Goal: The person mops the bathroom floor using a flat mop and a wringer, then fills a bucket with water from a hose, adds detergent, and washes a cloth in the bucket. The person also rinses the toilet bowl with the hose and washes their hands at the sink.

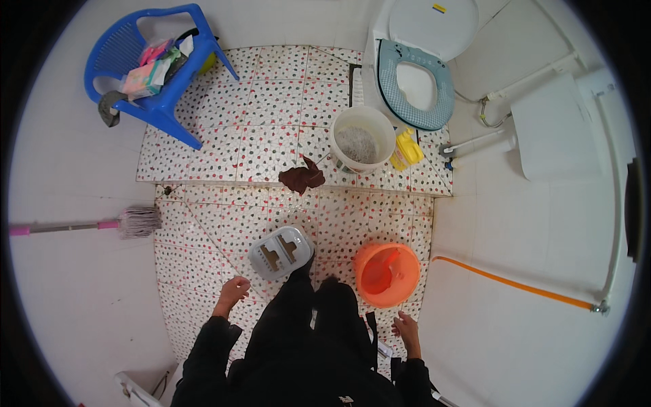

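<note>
My left hand [233,293] hangs above the tiled floor on the left, open with its fingers loosely bent and nothing seen in it. Nearest to it is a light grey oval plastic item [258,270] with slots and two brown shapes on top, like a low stool. On the other side, my right hand [407,330] is open and bare, just below an orange bucket [403,278]. Inside that bucket rests a red dipper [377,277]. A dark brown cloth [302,177] lies at the step's edge ahead of my legs.
On the raised step stand a white bucket [338,150] with greyish contents, a yellow bottle [407,150] and a toilet [444,91]. A blue chair [163,112] holding packages is at far left. A mop [139,222] leans left; an orange hose [515,281] runs along the right wall.
</note>
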Demonstrator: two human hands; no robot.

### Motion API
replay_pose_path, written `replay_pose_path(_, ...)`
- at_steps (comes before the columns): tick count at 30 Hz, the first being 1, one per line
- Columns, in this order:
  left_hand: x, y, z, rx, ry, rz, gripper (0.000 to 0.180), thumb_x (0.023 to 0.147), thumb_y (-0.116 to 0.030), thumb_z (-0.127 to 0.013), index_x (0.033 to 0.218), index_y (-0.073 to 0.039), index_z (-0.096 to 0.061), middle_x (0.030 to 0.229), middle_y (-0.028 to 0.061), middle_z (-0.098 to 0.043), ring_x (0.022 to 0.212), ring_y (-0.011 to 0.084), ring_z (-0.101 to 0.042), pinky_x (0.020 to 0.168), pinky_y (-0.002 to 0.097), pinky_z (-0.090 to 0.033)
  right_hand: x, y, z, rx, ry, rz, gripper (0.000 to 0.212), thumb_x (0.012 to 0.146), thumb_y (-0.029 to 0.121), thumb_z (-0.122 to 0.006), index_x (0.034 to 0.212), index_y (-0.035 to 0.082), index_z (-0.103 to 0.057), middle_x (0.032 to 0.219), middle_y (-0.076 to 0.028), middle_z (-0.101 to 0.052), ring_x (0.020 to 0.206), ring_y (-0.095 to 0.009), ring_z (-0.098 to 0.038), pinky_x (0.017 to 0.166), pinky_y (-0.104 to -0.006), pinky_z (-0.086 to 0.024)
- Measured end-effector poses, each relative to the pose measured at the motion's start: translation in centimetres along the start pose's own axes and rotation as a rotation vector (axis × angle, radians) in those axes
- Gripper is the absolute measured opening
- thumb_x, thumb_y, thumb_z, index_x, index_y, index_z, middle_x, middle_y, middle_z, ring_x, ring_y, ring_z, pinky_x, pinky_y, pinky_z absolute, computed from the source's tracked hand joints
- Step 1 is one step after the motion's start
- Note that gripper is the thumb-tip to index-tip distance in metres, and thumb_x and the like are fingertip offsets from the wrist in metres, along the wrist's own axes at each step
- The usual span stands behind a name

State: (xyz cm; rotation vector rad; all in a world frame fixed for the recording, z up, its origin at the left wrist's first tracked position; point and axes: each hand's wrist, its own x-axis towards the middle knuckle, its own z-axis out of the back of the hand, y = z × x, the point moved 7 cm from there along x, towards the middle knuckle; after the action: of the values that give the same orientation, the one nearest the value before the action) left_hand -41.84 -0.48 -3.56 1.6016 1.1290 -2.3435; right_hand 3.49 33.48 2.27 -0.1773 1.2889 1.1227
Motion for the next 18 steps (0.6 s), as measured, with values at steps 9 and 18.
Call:
replay_pose_path(9,-1.0,-1.1,-3.1,-0.114,-0.061,0.145,0.027,0.079,-0.021,-0.062,0.1,-0.004,-0.058,0.081,0.005,-0.062,0.064,0.0121,-0.061,0.052,0.0232,-0.047,18.3,22.7,-2.5,0.042,0.131,0.329,0.038,0.083,0.015,-0.054,0.118,0.0,-0.05,0.075,-0.008,-0.062,0.061,-0.012,-0.058,0.055,-0.0241,-0.048)
replay_pose_path(18,-4.8,-1.3,-10.9,-0.286,-0.163,0.437,0.03,0.081,-0.016,-0.059,0.106,0.0,-0.055,0.085,0.0085,-0.061,0.065,0.0166,-0.063,0.052,0.0254,-0.05,40.4,36.2,-5.7,-0.026,-0.1,0.157,0.04,0.082,0.026,-0.06,0.114,0.005,-0.051,0.075,-0.004,-0.056,0.061,-0.014,-0.055,0.052,-0.0265,-0.045)
